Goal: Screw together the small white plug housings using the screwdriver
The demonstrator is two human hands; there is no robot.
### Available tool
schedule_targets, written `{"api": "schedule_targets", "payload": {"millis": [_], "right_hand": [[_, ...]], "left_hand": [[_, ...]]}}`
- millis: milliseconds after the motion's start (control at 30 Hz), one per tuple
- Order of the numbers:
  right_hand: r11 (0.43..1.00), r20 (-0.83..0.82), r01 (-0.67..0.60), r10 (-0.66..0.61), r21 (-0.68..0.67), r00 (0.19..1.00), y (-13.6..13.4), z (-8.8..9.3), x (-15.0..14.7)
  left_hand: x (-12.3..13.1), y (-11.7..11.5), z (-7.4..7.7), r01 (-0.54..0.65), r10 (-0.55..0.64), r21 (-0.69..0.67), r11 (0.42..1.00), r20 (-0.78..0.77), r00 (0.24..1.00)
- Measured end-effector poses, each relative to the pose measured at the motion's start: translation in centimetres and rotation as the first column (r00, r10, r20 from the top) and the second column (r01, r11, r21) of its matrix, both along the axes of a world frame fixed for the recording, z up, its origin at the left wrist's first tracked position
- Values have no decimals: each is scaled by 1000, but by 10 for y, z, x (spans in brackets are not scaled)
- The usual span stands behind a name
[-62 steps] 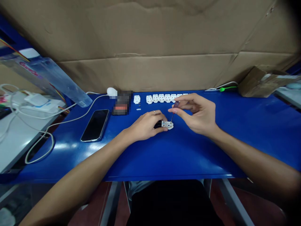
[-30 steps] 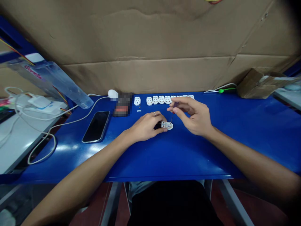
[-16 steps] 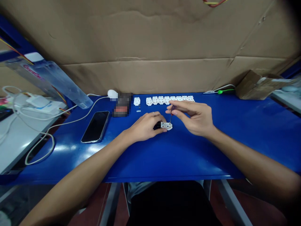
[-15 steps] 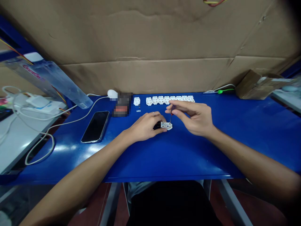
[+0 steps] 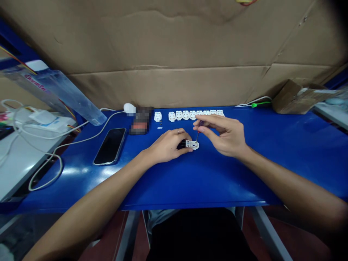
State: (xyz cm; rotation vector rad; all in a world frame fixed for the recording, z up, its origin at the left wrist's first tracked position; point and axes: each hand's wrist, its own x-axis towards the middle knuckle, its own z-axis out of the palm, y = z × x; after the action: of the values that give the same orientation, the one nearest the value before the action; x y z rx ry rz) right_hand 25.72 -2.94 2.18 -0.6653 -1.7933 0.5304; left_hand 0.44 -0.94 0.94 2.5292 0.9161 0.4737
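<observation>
My left hand [image 5: 170,146], a ring on one finger, grips a small white plastic terminal piece [image 5: 193,145] low over the blue table. Its thumb and fingers close round the piece's left end, where something dark shows. My right hand [image 5: 227,134] pinches a small screwdriver [image 5: 200,125] with a dark handle and a red collar. The shaft points down, and its tip meets the right part of the white piece, at a brass-coloured screw. Behind the hands stands a row of several similar white pieces [image 5: 178,115], its right end partly hidden by my right hand.
A single white piece [image 5: 158,116] and tiny loose parts [image 5: 160,127] lie left of the row. Further left are a phone [image 5: 110,146], a white cable [image 5: 60,159] and a plastic bottle [image 5: 77,96]. A cardboard box [image 5: 290,98] stands at the back right.
The fingers of my right hand have shifted slightly round the screwdriver handle, which shows a little more. The white piece and my left hand stay in place.
</observation>
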Motion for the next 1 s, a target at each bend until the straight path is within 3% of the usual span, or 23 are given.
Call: {"api": "schedule_targets", "payload": {"millis": [133, 367, 533, 700, 1000], "right_hand": [[999, 27, -34, 35, -17, 999, 0, 3, 2], [981, -9, 135, -135, 137, 991, 3, 3, -2], [988, -50, 135, -132, 71, 990, -3, 1, -4], [999, -31, 35, -35, 4, 999, -5, 3, -3], [985, -61, 104, -96, 138, 993, 6, 1, -1]], "left_hand": [[0, 1, -1, -4, 4, 4, 1000, 6, 1000], [0, 0, 1, 6, -6, -8, 1000, 10, 1000], [0, 0, 1, 0, 0, 1, 1000, 0, 1000], [0, 0, 1, -1, 1, 5, 1000, 3, 1000], [0, 0, 2, -1, 1, 3, 1000, -6, 1000]]}}
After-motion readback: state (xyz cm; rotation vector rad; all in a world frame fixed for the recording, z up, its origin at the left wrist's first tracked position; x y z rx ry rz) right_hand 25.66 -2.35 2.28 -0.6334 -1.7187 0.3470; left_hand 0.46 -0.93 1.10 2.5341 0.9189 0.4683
